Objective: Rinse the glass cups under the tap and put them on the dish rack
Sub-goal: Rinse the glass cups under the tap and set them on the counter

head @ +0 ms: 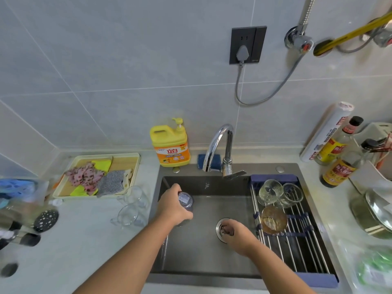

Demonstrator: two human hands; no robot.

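The sink (201, 262) is set in the counter (95, 240), with the tap (218, 143) behind it. The dish rack (297, 240) spans the sink's right part. Three glass cups (270, 190) lie on it, two side by side at the back and one before them. A detergent bottle (170, 145) stands left of the tap, with a sponge (201, 161) between them. Left of the sink sits a tray (127, 158) of cloths (89, 177), and two glass cups (135, 197) stand between tray and sink. The left hand (174, 205) holds a glass cup (185, 201) over the sink's left side. The right hand (237, 234) is over the drain (220, 224). Sauce bottles (337, 170) stand to the right of the sink.
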